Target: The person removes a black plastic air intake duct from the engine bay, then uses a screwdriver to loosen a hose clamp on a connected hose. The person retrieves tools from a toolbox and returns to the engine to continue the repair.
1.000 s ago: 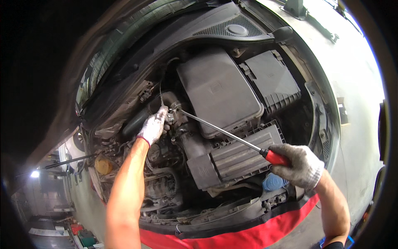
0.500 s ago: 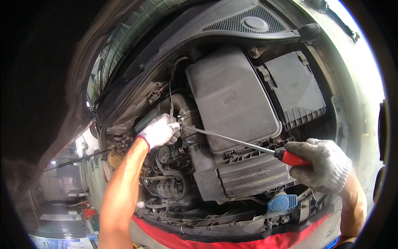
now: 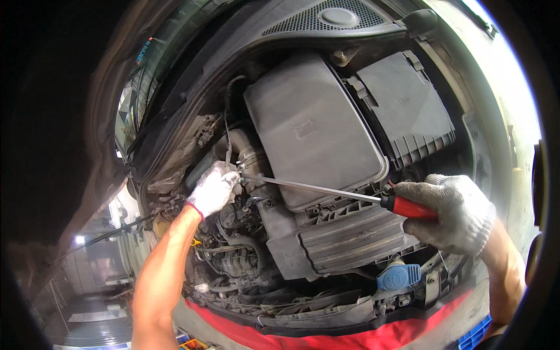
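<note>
While red-handled, long steel-shafted screwdriver is clamped in grey-knit-gloved right hand at frame right, tip has been brought closer to white-gloved left hand, left of centre; left fingers bunched, whether anything is pinched cannot be told; steadier tip guidance suggested.

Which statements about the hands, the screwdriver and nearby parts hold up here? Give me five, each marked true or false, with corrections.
1. The right hand grips a screwdriver by its red handle. True.
2. The screwdriver's shaft points toward the left hand. True.
3. The left hand is bare. False: it wears a white glove.
4. A green cap sits lower in the picture than the right hand. False: that cap is blue.
5. Red material runs along the picture's lower part. True.
</note>
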The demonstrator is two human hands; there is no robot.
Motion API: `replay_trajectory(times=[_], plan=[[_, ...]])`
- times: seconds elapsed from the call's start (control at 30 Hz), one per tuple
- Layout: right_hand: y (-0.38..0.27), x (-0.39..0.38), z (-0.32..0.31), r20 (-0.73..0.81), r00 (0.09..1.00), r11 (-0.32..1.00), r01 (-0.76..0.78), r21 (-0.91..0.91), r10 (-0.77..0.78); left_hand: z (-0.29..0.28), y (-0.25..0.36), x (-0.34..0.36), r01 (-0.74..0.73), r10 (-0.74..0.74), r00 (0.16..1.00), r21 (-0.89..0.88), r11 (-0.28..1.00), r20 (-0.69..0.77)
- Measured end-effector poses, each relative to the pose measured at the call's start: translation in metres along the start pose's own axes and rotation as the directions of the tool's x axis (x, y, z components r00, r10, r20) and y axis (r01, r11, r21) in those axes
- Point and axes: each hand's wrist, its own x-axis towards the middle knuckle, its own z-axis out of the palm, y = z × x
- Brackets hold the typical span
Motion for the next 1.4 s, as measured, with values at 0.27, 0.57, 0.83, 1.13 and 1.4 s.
replay_trajectory(times=[0.27,0.57,0.83,1.13,1.4], plan=[[-0.002,0.010,-0.014,0.229,0.956,0.944,-0.237,0.229,0.185,-0.002,-0.032,0.005,0.051,0.004,0.993,-0.461,0.886,0.116],[-0.004,0.002,-0.007,0.364,0.890,0.770,-0.431,0.470,0.275,0.014,-0.017,0.007,0.111,-0.120,0.993,-0.508,0.854,0.014],[-0.005,-0.011,0.013,0.336,0.901,0.788,-0.410,0.459,0.274,0.022,-0.032,0.009,-0.017,-0.015,0.999,-0.569,0.822,-0.051],[0.007,-0.023,0.034,-0.017,1.000,1.000,0.015,0.025,-0.015,0.014,-0.037,0.012,0.126,-0.069,0.992,-0.729,0.673,0.108],[0.001,-0.016,0.018,-0.110,0.991,0.996,0.071,-0.051,-0.077,-0.004,-0.013,0.014,0.309,-0.177,0.947,-0.615,0.725,0.267]])
